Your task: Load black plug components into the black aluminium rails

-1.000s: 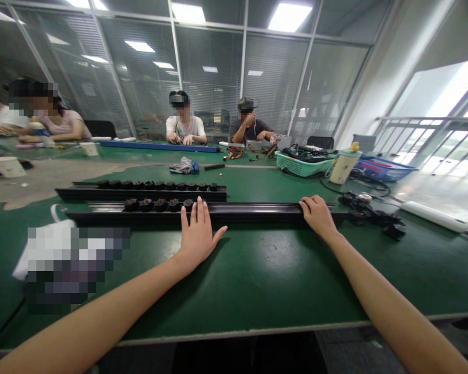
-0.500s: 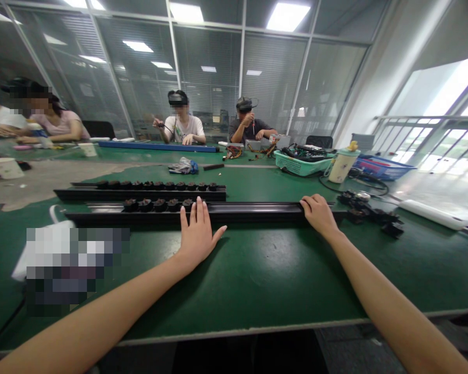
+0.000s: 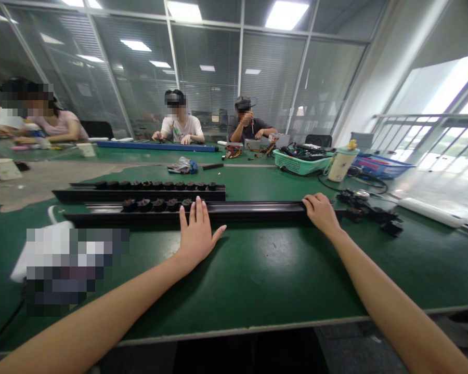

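Note:
My left hand (image 3: 197, 240) lies flat on the green table mat (image 3: 281, 275), fingers spread, with its fingertips against the front of a long black rail (image 3: 253, 210). Several dark round parts (image 3: 154, 205) sit along the left half of that rail, and my left hand grips nothing. My right hand (image 3: 322, 213) curls over the rail near its right end, fingers closed around the top edge. Behind it lies a second black rail (image 3: 140, 195) with several similar parts on it, out of reach of both fingertips.
A pixelated white object (image 3: 72, 257) lies left of my left arm. Dark parts (image 3: 368, 214) and a white tube (image 3: 429, 213) lie to the right. Beyond stand a teal basket (image 3: 302, 165) and a cream bottle (image 3: 341, 165). Co-workers sit across the table.
My hands have barely moved on the rail. The co-worker across the table has lowered a raised hand to the tabletop.

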`<act>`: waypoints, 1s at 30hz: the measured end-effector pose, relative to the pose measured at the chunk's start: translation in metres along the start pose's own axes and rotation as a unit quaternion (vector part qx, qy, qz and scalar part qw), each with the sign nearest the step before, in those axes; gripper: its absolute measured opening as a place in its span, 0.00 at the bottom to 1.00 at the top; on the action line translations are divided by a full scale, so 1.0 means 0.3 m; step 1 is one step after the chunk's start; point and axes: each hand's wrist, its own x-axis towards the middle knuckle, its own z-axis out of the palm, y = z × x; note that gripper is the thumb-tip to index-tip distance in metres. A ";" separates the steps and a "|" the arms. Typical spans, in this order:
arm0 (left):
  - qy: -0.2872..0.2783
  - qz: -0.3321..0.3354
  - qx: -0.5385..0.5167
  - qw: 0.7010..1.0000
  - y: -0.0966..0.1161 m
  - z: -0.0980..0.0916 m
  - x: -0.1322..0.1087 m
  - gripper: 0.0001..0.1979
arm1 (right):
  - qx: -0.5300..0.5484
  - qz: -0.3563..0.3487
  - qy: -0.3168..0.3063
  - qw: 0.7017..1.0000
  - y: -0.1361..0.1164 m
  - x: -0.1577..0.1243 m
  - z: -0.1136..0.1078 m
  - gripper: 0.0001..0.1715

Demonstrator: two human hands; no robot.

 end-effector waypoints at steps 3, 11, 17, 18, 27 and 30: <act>-0.002 0.000 -0.006 1.000 0.000 -0.003 0.000 0.46 | -0.002 0.002 -0.004 1.000 -0.001 0.001 -0.002 0.22; -0.007 -0.001 -0.011 1.000 0.000 -0.007 0.001 0.46 | -0.016 0.001 -0.009 1.000 -0.008 0.001 -0.007 0.23; -0.010 0.000 -0.004 1.000 0.002 -0.011 0.001 0.46 | -0.016 0.004 -0.010 1.000 -0.014 0.000 -0.015 0.22; -0.009 -0.001 -0.004 1.000 0.001 -0.011 0.001 0.47 | -0.017 0.004 -0.010 1.000 -0.014 0.001 -0.016 0.22; -0.003 -0.001 -0.012 1.000 0.000 -0.007 0.000 0.46 | -0.017 0.009 -0.007 1.000 -0.014 -0.002 -0.020 0.22; -0.005 -0.002 -0.013 1.000 0.001 -0.009 0.001 0.46 | -0.022 0.015 -0.010 1.000 -0.016 -0.002 -0.021 0.23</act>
